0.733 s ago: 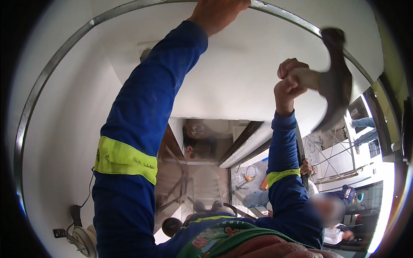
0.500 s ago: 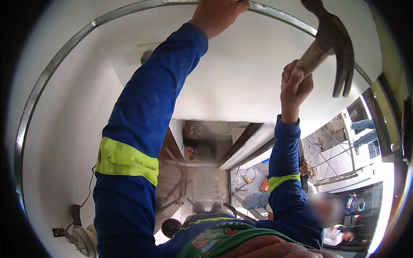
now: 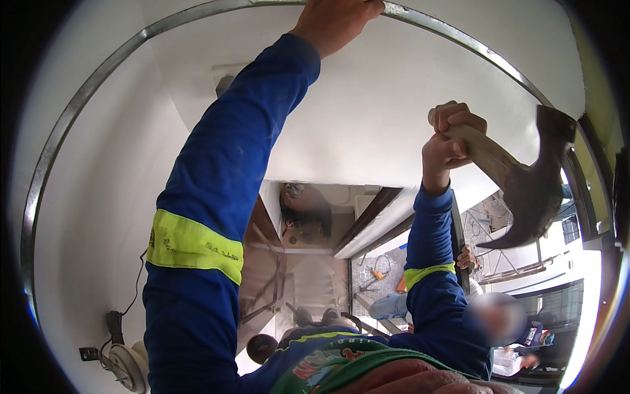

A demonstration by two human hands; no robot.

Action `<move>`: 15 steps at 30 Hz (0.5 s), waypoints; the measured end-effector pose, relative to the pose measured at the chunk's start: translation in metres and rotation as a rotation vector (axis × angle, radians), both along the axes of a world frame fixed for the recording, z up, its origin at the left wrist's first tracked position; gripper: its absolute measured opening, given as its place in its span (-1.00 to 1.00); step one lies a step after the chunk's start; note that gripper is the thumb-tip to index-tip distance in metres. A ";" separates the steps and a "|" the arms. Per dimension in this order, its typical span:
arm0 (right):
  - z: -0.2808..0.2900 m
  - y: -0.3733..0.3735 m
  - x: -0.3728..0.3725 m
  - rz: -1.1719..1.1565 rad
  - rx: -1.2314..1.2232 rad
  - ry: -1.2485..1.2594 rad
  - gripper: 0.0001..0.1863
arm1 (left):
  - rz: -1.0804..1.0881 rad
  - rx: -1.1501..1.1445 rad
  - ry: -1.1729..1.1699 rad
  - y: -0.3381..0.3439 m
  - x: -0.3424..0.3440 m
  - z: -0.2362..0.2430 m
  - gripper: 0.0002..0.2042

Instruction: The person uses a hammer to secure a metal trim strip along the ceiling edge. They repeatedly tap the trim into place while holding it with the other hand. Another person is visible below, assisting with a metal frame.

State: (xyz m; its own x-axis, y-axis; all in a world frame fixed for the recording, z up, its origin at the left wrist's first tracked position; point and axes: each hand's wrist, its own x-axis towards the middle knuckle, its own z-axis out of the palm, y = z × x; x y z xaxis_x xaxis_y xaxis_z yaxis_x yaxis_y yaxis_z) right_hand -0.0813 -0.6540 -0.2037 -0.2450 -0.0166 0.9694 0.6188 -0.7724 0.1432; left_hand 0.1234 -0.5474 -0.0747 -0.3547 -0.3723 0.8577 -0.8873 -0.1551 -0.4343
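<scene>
My left hand (image 3: 338, 26) reaches up against a thin metal channel (image 3: 85, 92) that runs along the white wall. Its fingers are closed at the channel, and the top edge of the picture cuts them off, so what they pinch is hidden. In my right hand (image 3: 453, 141) is a claw hammer (image 3: 535, 190), gripped by its wooden handle. The dark hammer head hangs out to the right, claw pointing down and left, apart from the channel.
Below left, a round pale fixture (image 3: 125, 368) with a cable sits by the wall. Another person's hand (image 3: 466, 258) rests on a dark upright at the right. A yellow tool (image 3: 378, 274) lies on the paved floor below, near pipes and rubble.
My right hand has turned, swinging the hammer head down and to the right, away from the metal channel. My left hand has stayed almost in place.
</scene>
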 end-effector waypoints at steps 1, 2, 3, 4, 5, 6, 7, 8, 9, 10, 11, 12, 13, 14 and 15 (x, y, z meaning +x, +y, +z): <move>0.004 -0.001 0.004 -0.225 0.083 0.149 -0.47 | 0.000 0.000 -0.003 0.000 0.000 -0.001 -0.93; 0.007 -0.001 0.006 -0.417 0.284 0.356 -0.50 | -0.012 -0.027 -0.010 0.001 0.001 -0.001 -0.93; 0.012 -0.004 0.012 -0.558 0.461 0.664 -0.54 | -0.028 -0.049 -0.016 0.001 0.000 -0.003 -0.93; 0.010 -0.003 0.006 -0.582 0.490 0.688 -0.62 | -0.042 -0.077 -0.029 0.001 0.000 -0.002 -0.93; 0.014 -0.005 0.009 -0.532 0.474 0.631 -0.62 | -0.026 -0.061 -0.023 0.002 0.002 0.001 -0.93; 0.009 -0.003 0.001 -0.461 0.438 0.579 -0.61 | -0.025 -0.021 -0.005 0.001 0.000 -0.002 -0.92; 0.009 -0.004 -0.003 -0.400 0.408 0.506 -0.61 | -0.015 -0.004 0.002 0.001 0.000 0.000 -0.92; 0.005 -0.004 -0.004 -0.282 0.343 0.287 -0.58 | -0.016 -0.003 0.008 0.001 0.000 0.000 -0.92; 0.002 -0.002 -0.010 -0.129 0.183 0.181 -0.54 | -0.017 0.002 0.012 0.001 0.000 0.000 -0.92; 0.003 -0.005 -0.004 -0.060 0.070 0.126 -0.53 | -0.020 0.005 0.013 0.001 -0.001 0.000 -0.91; 0.002 -0.004 -0.006 0.034 -0.052 -0.016 -0.51 | -0.029 -0.008 0.006 0.001 -0.001 0.000 -0.91; 0.005 -0.008 0.002 -0.054 -0.028 0.052 -0.49 | -0.040 -0.021 0.000 0.001 -0.001 0.000 -0.91; 0.006 -0.008 0.007 -0.421 0.173 0.283 -0.48 | -0.048 -0.040 -0.008 0.001 0.000 0.000 -0.91; 0.010 -0.010 0.008 -0.539 0.378 0.464 -0.51 | -0.058 -0.044 -0.006 0.001 0.000 -0.001 -0.92; 0.013 -0.011 0.011 -0.660 0.499 0.633 -0.54 | -0.068 -0.048 -0.009 0.001 -0.001 -0.003 -0.92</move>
